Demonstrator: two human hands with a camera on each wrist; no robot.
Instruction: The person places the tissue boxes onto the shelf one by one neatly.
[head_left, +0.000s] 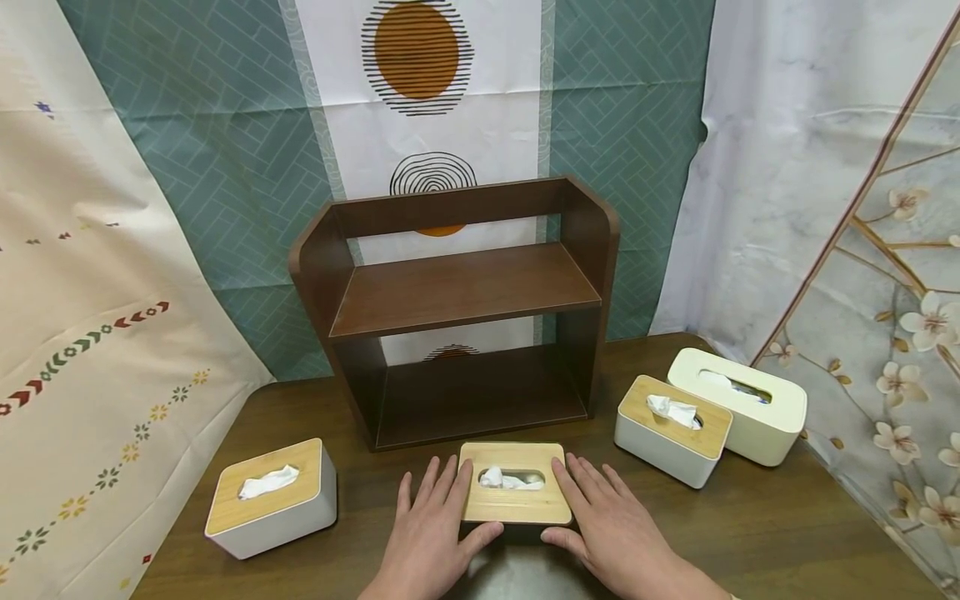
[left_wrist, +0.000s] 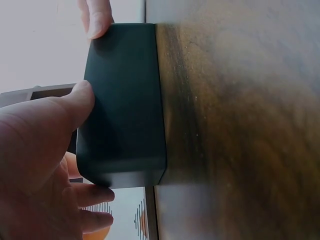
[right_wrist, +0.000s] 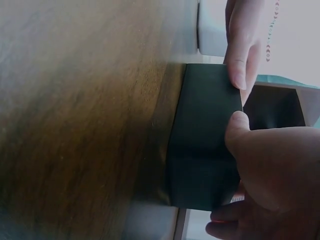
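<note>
A dark green tissue box (head_left: 517, 492) with a light wooden lid and a white tissue in its slot stands on the table, in front of a brown shelf. My left hand (head_left: 435, 529) touches its left side, the index finger along the lid's edge and the thumb at the front upper edge. On the opposite side my right hand (head_left: 618, 525) rests against it in the same way. Both hands' fingers are straight and spread. The wrist views show the dark front of the tissue box (left_wrist: 125, 100) with both thumbs near its upper edge; its back is hidden there.
The two-tier brown shelf (head_left: 465, 292) stands behind on the wooden table (head_left: 360, 533). At the left is a white tissue box (head_left: 277, 512) with a wooden lid. Toward the right stand another wood-lidded white tissue box (head_left: 663, 446) and a cream tissue box (head_left: 765, 425). Curtains surround the table.
</note>
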